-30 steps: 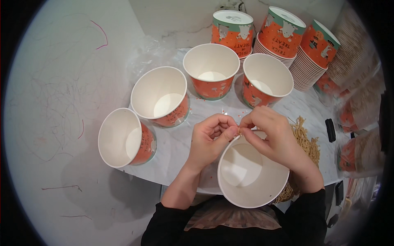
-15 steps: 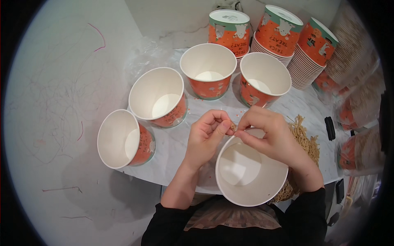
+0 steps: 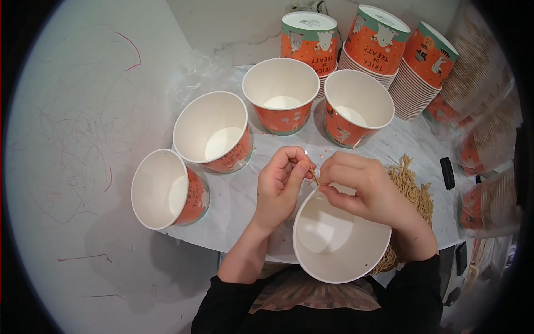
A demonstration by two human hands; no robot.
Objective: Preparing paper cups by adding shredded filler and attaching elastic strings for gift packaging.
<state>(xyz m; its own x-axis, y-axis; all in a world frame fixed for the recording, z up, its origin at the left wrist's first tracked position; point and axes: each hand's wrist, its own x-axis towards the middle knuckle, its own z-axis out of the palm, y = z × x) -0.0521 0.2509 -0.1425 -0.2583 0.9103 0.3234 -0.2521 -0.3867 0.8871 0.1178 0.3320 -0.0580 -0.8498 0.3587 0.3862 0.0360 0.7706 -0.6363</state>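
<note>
Over the far rim of a white-lined paper bucket (image 3: 356, 250), my two hands meet. A short end of tan twisted cord (image 3: 314, 176) runs between their fingertips. My left hand (image 3: 279, 186) pinches it between thumb and fingers. My right hand (image 3: 359, 181) is closed on the same cord, its fingertips close to the bucket's rim. The bucket leans toward me, and a small dark spot shows inside near its near rim. Beside my right wrist lies a bundle of tan cord (image 3: 414, 192), partly hidden by my forearm and the bucket.
Orange-printed paper buckets stand upright in an arc: one at left (image 3: 161, 189), one behind it (image 3: 211, 125), two farther back (image 3: 281, 83) (image 3: 359, 100). Inverted bucket stacks (image 3: 377, 42) rise behind. Bagged stacks (image 3: 484, 139) line the right. A black object (image 3: 447, 173) lies near the cord.
My hands have drawn slightly apart, with my right hand lower, and more of the cord shows between the fingertips. The bucket has barely shifted.
</note>
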